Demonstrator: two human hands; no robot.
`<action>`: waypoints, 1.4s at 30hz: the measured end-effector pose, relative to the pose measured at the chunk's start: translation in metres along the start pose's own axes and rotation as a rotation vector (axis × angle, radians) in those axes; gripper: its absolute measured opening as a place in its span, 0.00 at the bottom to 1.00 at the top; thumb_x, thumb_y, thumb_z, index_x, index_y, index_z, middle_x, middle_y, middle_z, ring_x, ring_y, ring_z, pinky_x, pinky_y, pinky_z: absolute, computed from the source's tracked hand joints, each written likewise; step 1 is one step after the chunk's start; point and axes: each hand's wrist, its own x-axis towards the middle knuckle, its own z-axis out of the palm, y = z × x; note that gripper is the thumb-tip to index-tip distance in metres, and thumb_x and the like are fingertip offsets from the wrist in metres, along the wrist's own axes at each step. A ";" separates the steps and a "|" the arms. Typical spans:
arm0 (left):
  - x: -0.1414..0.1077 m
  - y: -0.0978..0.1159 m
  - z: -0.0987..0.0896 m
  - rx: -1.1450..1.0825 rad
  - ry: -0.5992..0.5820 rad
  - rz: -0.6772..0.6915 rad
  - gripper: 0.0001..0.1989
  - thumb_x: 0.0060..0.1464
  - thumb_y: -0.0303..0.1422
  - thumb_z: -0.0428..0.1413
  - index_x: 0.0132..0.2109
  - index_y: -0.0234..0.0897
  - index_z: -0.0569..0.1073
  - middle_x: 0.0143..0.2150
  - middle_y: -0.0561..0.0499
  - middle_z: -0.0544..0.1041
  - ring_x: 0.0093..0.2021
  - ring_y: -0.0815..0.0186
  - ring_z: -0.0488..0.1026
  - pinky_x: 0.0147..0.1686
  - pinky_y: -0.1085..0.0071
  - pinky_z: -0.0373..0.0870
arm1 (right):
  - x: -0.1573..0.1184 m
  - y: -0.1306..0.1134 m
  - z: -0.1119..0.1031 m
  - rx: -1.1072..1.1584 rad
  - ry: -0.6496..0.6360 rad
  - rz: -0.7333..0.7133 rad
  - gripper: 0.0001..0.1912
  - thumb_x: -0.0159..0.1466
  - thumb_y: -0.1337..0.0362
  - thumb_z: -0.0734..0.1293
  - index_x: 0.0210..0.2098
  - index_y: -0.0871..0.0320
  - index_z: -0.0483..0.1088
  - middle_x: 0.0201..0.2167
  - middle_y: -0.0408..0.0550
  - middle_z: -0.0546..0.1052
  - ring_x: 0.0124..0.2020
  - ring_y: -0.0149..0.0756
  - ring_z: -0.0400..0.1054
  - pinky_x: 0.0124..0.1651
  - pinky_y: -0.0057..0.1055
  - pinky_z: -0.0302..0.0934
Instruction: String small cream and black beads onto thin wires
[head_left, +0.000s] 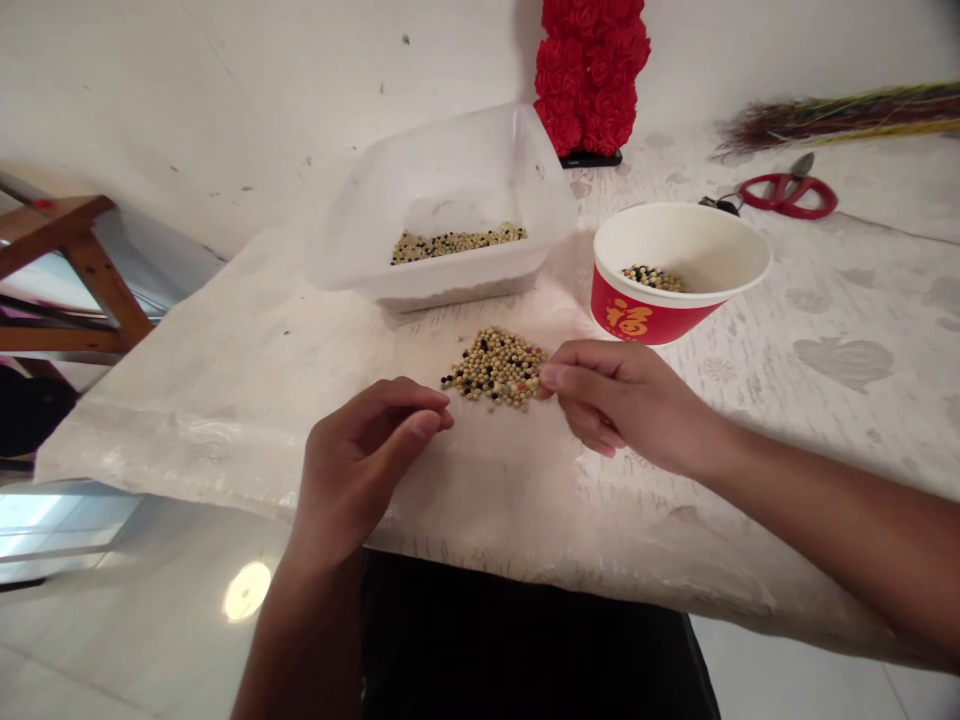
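Observation:
A small pile of round beads point(495, 365), mostly gold-coloured with black and a few reddish ones, lies on the covered table between my hands. My left hand point(367, 445) is at the pile's left edge, its thumb and fingertips drawn together. What they hold, if anything, is hidden. On the pile's right edge, my right hand point(626, 400) pinches thumb against forefinger, the other fingers curled; anything between the tips is too small to name. Behind the pile, a translucent plastic tub point(450, 285) holds more such beads. A red and white paper bowl point(649, 318) with beads inside stands behind my right hand.
Red-handled scissors point(787, 195) lie behind the bowl, near dried stalks point(840, 118). A red artificial-rose decoration point(589, 80) stands against the wall. A wooden frame point(97, 270) is beyond the left side of the table point(225, 400).

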 end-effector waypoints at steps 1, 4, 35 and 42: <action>0.000 0.000 0.000 -0.053 0.008 -0.003 0.06 0.58 0.37 0.60 0.37 0.42 0.80 0.32 0.52 0.78 0.36 0.67 0.75 0.39 0.71 0.71 | 0.002 0.001 -0.002 0.117 0.003 0.007 0.11 0.69 0.60 0.65 0.32 0.58 0.72 0.15 0.34 0.60 0.13 0.22 0.51 0.17 0.24 0.50; 0.000 -0.002 0.002 -0.154 0.027 -0.015 0.11 0.61 0.40 0.57 0.37 0.41 0.80 0.33 0.51 0.77 0.36 0.66 0.74 0.39 0.70 0.70 | 0.005 0.001 -0.007 0.343 -0.014 0.016 0.10 0.68 0.63 0.66 0.31 0.60 0.72 0.16 0.34 0.60 0.13 0.21 0.49 0.16 0.23 0.50; 0.028 -0.011 0.003 0.621 0.013 0.163 0.04 0.56 0.36 0.60 0.36 0.43 0.77 0.39 0.53 0.76 0.42 0.62 0.72 0.46 0.63 0.67 | 0.005 0.008 -0.009 0.199 -0.121 -0.002 0.12 0.70 0.58 0.65 0.35 0.59 0.72 0.16 0.33 0.60 0.14 0.21 0.53 0.19 0.23 0.54; 0.010 0.007 0.009 0.231 -0.006 -0.063 0.04 0.52 0.36 0.63 0.36 0.43 0.78 0.35 0.56 0.79 0.34 0.67 0.75 0.36 0.71 0.73 | 0.002 0.003 -0.005 0.004 -0.107 -0.016 0.12 0.71 0.59 0.64 0.35 0.60 0.72 0.15 0.33 0.62 0.15 0.21 0.56 0.20 0.22 0.52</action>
